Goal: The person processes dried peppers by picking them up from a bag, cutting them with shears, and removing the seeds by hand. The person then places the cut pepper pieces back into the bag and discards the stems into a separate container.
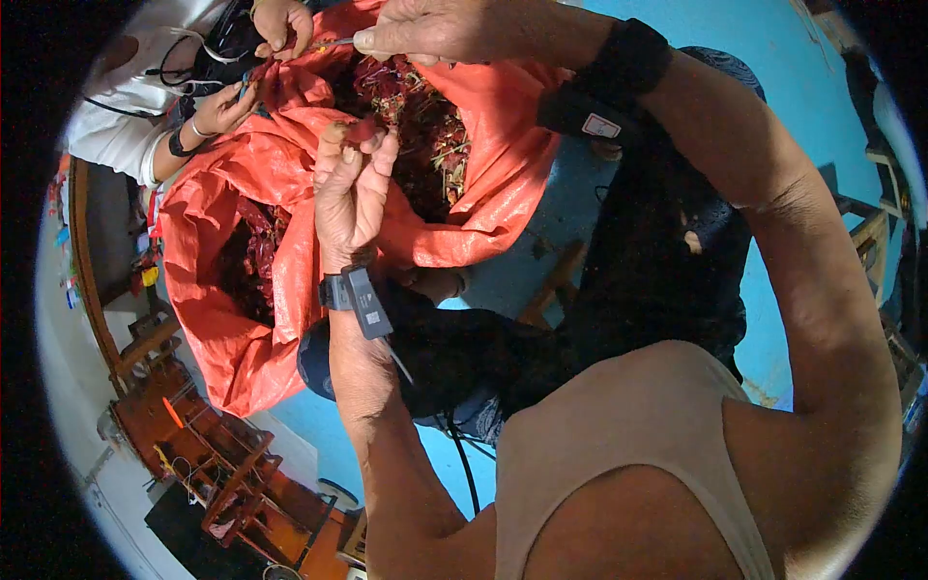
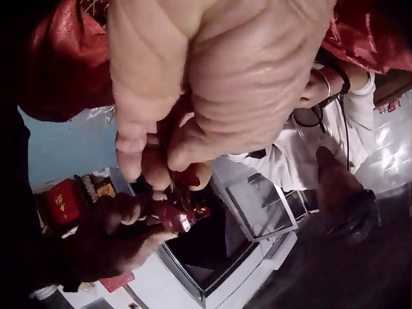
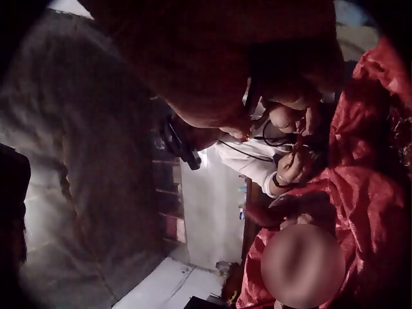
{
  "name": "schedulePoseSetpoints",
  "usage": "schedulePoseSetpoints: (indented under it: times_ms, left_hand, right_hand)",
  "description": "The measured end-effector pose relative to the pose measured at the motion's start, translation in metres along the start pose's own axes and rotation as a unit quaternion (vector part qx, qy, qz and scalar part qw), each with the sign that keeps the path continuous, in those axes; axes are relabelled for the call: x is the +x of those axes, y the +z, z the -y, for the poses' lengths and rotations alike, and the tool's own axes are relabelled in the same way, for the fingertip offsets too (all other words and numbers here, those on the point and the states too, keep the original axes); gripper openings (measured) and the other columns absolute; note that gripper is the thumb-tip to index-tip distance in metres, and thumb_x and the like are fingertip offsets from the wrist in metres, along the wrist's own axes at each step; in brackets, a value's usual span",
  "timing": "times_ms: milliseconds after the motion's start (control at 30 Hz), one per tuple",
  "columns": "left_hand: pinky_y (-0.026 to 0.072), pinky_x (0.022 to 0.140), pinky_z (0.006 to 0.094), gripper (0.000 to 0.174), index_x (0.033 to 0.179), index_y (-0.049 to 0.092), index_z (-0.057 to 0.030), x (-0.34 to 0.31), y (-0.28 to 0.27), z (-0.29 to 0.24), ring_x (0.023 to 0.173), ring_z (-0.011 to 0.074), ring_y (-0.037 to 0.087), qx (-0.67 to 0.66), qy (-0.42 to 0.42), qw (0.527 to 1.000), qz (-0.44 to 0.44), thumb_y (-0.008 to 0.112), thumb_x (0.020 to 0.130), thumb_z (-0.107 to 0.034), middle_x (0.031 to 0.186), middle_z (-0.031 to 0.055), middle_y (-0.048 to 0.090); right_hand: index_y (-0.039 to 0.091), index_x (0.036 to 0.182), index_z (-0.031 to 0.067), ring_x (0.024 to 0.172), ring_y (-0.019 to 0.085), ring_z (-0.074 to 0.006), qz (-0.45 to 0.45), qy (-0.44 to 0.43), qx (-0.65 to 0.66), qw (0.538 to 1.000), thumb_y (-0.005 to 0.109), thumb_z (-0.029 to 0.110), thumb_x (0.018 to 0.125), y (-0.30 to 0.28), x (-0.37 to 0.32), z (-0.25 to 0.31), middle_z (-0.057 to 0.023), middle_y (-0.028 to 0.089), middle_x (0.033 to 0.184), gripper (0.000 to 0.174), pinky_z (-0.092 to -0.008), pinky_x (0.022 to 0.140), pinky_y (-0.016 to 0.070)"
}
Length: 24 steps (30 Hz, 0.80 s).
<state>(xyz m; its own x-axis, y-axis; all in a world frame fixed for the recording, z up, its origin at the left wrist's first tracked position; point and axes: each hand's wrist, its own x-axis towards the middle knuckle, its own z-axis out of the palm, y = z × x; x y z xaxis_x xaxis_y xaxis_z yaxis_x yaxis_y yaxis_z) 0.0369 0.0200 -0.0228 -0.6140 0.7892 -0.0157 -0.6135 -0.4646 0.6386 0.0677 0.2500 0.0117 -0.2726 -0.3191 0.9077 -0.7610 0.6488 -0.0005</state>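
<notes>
My left hand point(image 1: 353, 193) is raised over the red bags, pinching a small red flower bud point(image 1: 363, 132) between thumb and fingertips. In the left wrist view the bud point(image 2: 172, 215) looks glossy, partly covered by the fingers. My right hand point(image 1: 440, 31) grips a thin metal tool point(image 1: 338, 43) farther forward, above the far rim of the larger bag; its working end is too small to make out. Below both hands, that open red bag point(image 1: 503, 188) holds dark red plant pieces point(image 1: 425, 121) mixed with pale, stringy bits.
A smaller red bag point(image 1: 208, 324) with dark red pieces stands to the left. Across from me, another person's hands point(image 1: 227, 108) work close to the bags, one with a dark band and bracelet. Wooden furniture point(image 1: 232, 474) stands at lower left on the blue floor point(image 1: 773, 338).
</notes>
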Motion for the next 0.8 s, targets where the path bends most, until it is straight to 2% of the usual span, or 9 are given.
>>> schedulePoseSetpoints:
  times_ms: [167, 200, 233, 333, 367, 633, 700, 733, 800]
  left_hand:
    - [0.0382, 0.093, 0.0378, 0.029, 0.101, 0.052, -0.003, -0.002, -0.001, -0.007, 0.083, 0.018, 0.046, -0.093, -0.007, 0.994, 0.05, 0.053, 0.074, 0.006, 0.096, 0.0084, 0.047]
    - [0.0386, 0.092, 0.0378, 0.029, 0.101, 0.05, -0.0022, -0.002, -0.002, -0.007, 0.083, 0.0181, 0.047, -0.095, -0.007, 0.995, 0.026, 0.053, 0.074, 0.005, 0.095, 0.0083, 0.048]
    - [0.0391, 0.092, 0.0378, 0.029, 0.102, 0.049, -0.0014, -0.003, -0.002, -0.006, 0.083, 0.0182, 0.047, -0.097, -0.006, 0.995, 0.001, 0.052, 0.074, 0.005, 0.093, 0.0082, 0.049]
    - [0.0395, 0.091, 0.0382, 0.03, 0.104, 0.047, -0.0002, -0.005, 0.005, 0.0, 0.083, 0.0184, 0.049, -0.084, -0.01, 0.996, -0.031, 0.052, 0.075, 0.004, 0.092, 0.0081, 0.05]
    - [0.0395, 0.092, 0.0386, 0.03, 0.105, 0.047, 0.0002, -0.005, 0.008, 0.002, 0.084, 0.0186, 0.05, -0.067, -0.013, 0.997, -0.038, 0.051, 0.075, 0.004, 0.092, 0.0081, 0.051]
    - [0.0376, 0.093, 0.0432, 0.018, 0.091, 0.054, 0.0, -0.004, 0.011, 0.007, 0.089, 0.0238, 0.055, -0.048, -0.017, 0.994, -0.098, 0.051, 0.074, 0.004, 0.087, 0.0102, 0.058]
    - [0.0376, 0.093, 0.0435, 0.018, 0.09, 0.054, -0.0001, -0.005, 0.005, -0.003, 0.088, 0.024, 0.054, -0.041, 0.012, 0.995, -0.085, 0.052, 0.073, 0.004, 0.087, 0.0099, 0.058]
    - [0.0375, 0.093, 0.0438, 0.018, 0.09, 0.054, -0.0001, -0.005, 0.001, -0.01, 0.088, 0.0241, 0.054, -0.033, 0.04, 0.996, -0.073, 0.053, 0.072, 0.004, 0.087, 0.0097, 0.058]
    - [0.0399, 0.089, 0.0397, 0.017, 0.085, 0.052, 0.0024, -0.009, -0.005, -0.036, 0.087, 0.0226, 0.052, -0.055, 0.101, 0.989, -0.096, 0.054, 0.069, 0.005, 0.087, 0.0121, 0.055]
  right_hand:
    - [0.051, 0.067, 0.0028, 0.042, 0.035, -0.0177, 0.05, -0.016, -0.075, 0.996, 0.052, 0.014, 0.083, -0.003, 0.007, 0.006, -0.0053, 0.034, 0.05, 0.019, -0.0301, 0.043, 0.0308]
    - [0.05, 0.066, 0.0041, 0.041, 0.034, -0.0147, 0.123, 0.232, 0.121, 0.957, 0.051, 0.016, 0.084, -0.01, 0.018, 0.014, -0.0029, 0.034, 0.05, 0.021, -0.0287, 0.042, 0.0298]
    - [0.049, 0.066, 0.0054, 0.041, 0.033, -0.0116, 0.184, 0.455, 0.305, 0.816, 0.051, 0.018, 0.084, -0.014, 0.023, 0.019, -0.0006, 0.034, 0.05, 0.022, -0.0273, 0.041, 0.0288]
    - [0.064, 0.074, 0.0058, 0.056, 0.052, -0.0101, 0.235, 0.464, 0.289, 0.804, 0.063, 0.036, 0.073, 0.023, 0.014, 0.017, -0.0015, 0.059, 0.064, 0.03, -0.0254, 0.054, 0.0419]
    - [0.063, 0.072, 0.0043, 0.056, 0.053, -0.0108, 0.154, 0.425, 0.372, 0.811, 0.065, 0.034, 0.07, 0.023, 0.004, 0.026, -0.0026, 0.059, 0.062, 0.03, -0.0267, 0.054, 0.0422]
    - [0.06, 0.076, 0.0005, 0.054, 0.05, -0.0083, 0.203, 0.428, 0.349, 0.809, 0.057, 0.024, 0.079, 0.027, 0.005, 0.027, -0.0022, 0.054, 0.059, 0.024, -0.0236, 0.05, 0.0388]
    - [0.057, 0.07, 0.0051, 0.041, 0.042, -0.0082, 0.171, 0.592, 0.426, 0.663, 0.061, 0.026, 0.072, 0.033, 0.007, 0.015, 0.0009, 0.046, 0.052, 0.022, -0.025, 0.037, 0.0334]
    - [0.057, 0.07, 0.0051, 0.041, 0.042, -0.0082, 0.172, 0.59, 0.425, 0.665, 0.061, 0.026, 0.072, 0.022, 0.015, 0.019, 0.0009, 0.046, 0.052, 0.022, -0.025, 0.037, 0.0334]
    - [0.045, 0.065, 0.0088, 0.041, 0.031, -0.007, 0.085, 0.598, 0.607, 0.517, 0.048, 0.02, 0.085, -0.007, 0.026, 0.026, 0.0037, 0.033, 0.051, 0.024, -0.0238, 0.038, 0.0263]
